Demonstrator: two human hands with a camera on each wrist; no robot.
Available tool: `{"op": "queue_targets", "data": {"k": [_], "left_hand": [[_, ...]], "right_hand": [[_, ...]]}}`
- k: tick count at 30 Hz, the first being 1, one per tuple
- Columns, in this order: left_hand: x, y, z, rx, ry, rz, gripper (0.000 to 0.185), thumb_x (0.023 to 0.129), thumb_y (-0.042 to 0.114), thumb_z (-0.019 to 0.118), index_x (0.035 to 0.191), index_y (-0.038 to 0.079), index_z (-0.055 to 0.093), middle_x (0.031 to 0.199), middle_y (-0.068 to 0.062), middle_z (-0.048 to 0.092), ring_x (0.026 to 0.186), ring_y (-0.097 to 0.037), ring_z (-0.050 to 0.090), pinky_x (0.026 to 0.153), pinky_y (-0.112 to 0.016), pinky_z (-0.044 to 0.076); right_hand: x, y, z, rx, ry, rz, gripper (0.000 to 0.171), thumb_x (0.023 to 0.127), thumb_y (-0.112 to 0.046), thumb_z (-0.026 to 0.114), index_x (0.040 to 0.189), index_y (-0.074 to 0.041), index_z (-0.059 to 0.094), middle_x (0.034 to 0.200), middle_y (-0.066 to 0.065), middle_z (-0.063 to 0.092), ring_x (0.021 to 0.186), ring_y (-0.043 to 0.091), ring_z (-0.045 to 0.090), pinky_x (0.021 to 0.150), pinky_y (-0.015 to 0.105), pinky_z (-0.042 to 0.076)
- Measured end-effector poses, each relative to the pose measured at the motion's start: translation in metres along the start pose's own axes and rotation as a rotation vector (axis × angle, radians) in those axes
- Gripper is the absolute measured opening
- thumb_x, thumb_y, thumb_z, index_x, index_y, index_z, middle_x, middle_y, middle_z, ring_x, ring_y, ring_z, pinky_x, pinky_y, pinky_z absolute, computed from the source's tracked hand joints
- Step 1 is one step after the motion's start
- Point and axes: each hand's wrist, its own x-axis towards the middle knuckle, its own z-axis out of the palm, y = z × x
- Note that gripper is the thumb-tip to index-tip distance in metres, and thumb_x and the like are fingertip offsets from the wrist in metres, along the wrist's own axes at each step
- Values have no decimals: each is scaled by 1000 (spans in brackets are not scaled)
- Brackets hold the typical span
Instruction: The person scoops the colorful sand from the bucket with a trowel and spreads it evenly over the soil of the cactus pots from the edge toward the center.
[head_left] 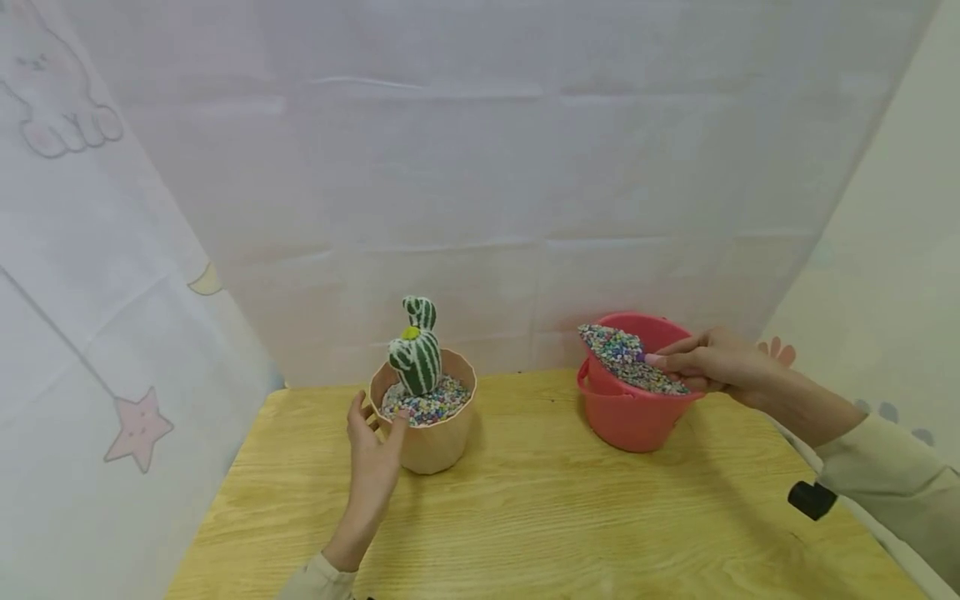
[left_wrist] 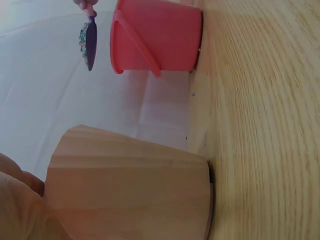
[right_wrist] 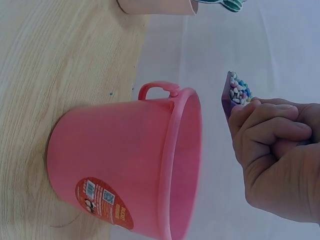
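Left hand (head_left: 375,454) cupped on the near-left rim of the peach plant pot (head_left: 435,450), thumb at the front. Right hand (head_left: 712,362) gripping a purple trowel (left_wrist: 91,45), loaded with multicolored pebbles (right_wrist: 239,92), above the red bucket (head_left: 633,423). Striped toy cactus (head_left: 425,367) stands in pebbles in the pot. Pot and bucket upright on wooden desk (head_left: 525,508), well apart, bucket to the right.
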Motion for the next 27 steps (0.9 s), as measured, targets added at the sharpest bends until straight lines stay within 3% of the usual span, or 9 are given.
{"op": "queue_targets", "data": {"k": [4,11,20,27], "left_hand": [[-2,-1,1,-26,14,0,82,104,26,61,163,8,7,157,-25,20,139,-44,29,107,-53,37],[-1,0,0,-76,5,-35,78,105,23,57,164,11,8,161,-17,16,141,-40,25,106,-52,37],[5,2,-2,-78,-49,-49,71,107,20,51,164,11,11,165,-10,16,143,-38,26,100,-53,42],[15,1,-8,-83,-127,-84,66,108,24,45,165,18,13,166,-10,18,141,-32,34,97,-53,45]], "right_hand": [[-1,-3,5,5,7,6,41,96,-30,74,114,6,73,61,0,40,51,12,33,49,24,32],[0,-7,10,34,-7,6,39,98,-28,72,114,8,72,65,1,51,49,9,32,47,22,30],[4,-8,15,21,-9,30,49,96,-32,74,124,8,67,62,1,44,50,12,32,49,26,29],[3,-12,21,7,-41,22,55,97,-29,72,134,10,60,59,0,34,50,13,29,52,35,21]]}}
